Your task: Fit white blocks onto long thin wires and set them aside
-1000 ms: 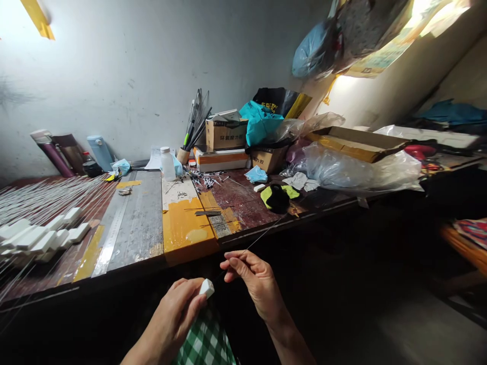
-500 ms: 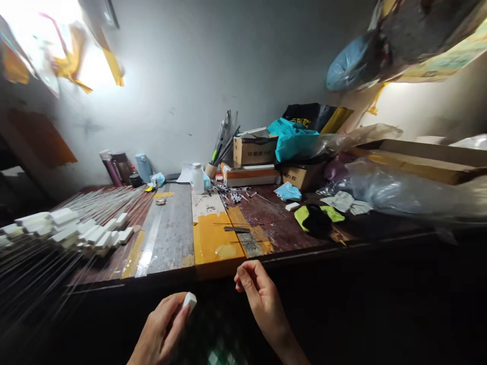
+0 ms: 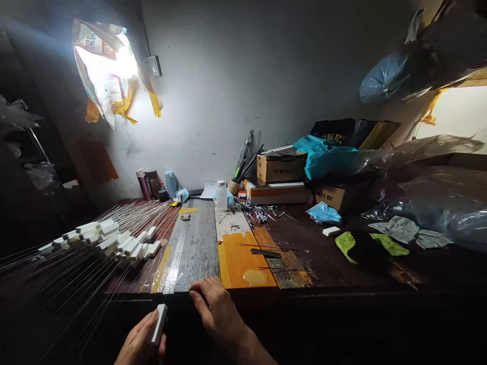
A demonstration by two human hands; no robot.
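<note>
My left hand (image 3: pixel 139 337) is closed round a small white block (image 3: pixel 160 323), which tilts upright below the table's front edge. My right hand (image 3: pixel 220 309) is beside it at that edge, fingers curled in and thumb against them; whatever they may pinch is too small to make out. Just past my hands a clear ruler (image 3: pixel 177 256) lies along a grey strip (image 3: pixel 198 243). To its right, yellow tape (image 3: pixel 238 253) carries a pale puddle of liquid (image 3: pixel 255 277). A dark flat strip (image 3: pixel 265 253) and thin dark rods lie across it.
At the left, many white blocks (image 3: pixel 131 246) lie heaped among long thin rods (image 3: pixel 140 213) that jut past the table edge. Farther back stand a white bottle (image 3: pixel 221 196), a blue flask (image 3: pixel 171 183) and cardboard boxes (image 3: pixel 281 168). Black-and-green gloves (image 3: pixel 365 248) lie at the right.
My view has swung left, so the table appears farther right. My right hand has moved left, closer to my left hand. The white block in my left hand now shows its long side.
</note>
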